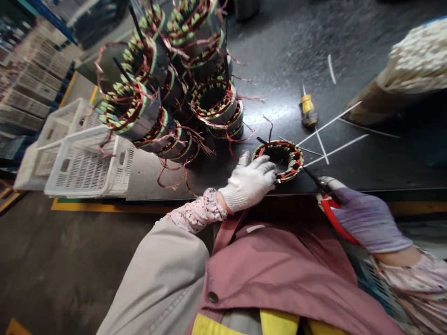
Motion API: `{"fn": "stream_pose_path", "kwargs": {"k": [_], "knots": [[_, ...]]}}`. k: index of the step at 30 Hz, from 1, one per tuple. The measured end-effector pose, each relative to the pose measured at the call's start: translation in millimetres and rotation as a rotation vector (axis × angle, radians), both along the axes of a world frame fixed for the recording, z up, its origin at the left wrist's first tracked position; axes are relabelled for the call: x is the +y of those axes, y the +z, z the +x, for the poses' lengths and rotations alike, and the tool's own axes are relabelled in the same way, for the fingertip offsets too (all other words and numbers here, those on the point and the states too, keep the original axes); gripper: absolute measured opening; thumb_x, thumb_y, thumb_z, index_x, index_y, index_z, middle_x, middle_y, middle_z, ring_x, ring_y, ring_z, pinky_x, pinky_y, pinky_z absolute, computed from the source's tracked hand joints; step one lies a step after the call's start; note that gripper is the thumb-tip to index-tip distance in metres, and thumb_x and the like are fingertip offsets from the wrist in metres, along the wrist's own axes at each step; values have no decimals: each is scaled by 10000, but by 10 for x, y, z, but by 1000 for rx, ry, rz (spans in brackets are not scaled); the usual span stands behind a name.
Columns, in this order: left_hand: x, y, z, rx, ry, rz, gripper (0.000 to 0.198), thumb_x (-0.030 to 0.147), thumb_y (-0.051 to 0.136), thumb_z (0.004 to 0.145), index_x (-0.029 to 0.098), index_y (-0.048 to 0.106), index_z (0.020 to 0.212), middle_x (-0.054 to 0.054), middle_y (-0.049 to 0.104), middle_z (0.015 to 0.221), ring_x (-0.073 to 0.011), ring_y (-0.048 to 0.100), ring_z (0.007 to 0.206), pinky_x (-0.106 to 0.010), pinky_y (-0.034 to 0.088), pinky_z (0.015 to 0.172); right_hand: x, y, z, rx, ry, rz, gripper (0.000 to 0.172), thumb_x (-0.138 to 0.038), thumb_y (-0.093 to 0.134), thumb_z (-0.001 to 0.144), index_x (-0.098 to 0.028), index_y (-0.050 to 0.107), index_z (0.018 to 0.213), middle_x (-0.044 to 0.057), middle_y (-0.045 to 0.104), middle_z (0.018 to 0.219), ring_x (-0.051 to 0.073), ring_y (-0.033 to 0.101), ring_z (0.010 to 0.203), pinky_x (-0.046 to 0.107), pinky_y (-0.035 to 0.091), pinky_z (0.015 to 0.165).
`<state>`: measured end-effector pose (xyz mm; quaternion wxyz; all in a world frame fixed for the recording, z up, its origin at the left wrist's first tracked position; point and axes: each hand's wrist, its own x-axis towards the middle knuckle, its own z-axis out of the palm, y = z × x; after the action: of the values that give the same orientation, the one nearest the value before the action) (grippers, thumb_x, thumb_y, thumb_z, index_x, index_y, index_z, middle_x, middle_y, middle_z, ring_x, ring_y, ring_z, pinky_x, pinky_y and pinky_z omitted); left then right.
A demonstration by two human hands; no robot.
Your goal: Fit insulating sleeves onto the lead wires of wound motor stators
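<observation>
Slotted white plastic crates point(78, 170) stand at left. At right, a brown wrapper point(393, 95) holds a tight bundle of thin white strips point(419, 58). On the smooth dark table point(272, 109), near its front edge, lies a round copper-wire ring point(296, 160). The left hand point(247, 184), in white knit, rests on it, fingers extended, close together. The right hand point(366, 216), in purplish knit, curls around red-handled pliers point(335, 218), tips at the ring's edge.

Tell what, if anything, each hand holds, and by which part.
The right hand holds pliers by the handles; the left hand rests on the wound ring, grip unclear.
</observation>
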<state>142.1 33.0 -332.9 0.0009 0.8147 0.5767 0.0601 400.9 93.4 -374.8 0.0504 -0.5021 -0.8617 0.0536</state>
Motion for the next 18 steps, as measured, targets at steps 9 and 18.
{"fn": "stream_pose_path", "kwargs": {"k": [9,18], "knots": [[146,279,413,51,77,-150,518,382,578,910,81,521,1328,-123,727,1072,-228,680,1013,-471,379,1122,-119,206,-225,-81,-92,21,541,-435,382,882,-207,548,1343,89,703,1082,235,683,784,325,462,556],[207,101,362,2,92,-86,365,381,544,937,123,601,1189,-84,757,896,-174,715,836,-346,471,964,-173,184,-304,-60,-124,14,519,-413,435,871,-236,523,1350,87,679,1051,229,647,804,312,418,552]]}}
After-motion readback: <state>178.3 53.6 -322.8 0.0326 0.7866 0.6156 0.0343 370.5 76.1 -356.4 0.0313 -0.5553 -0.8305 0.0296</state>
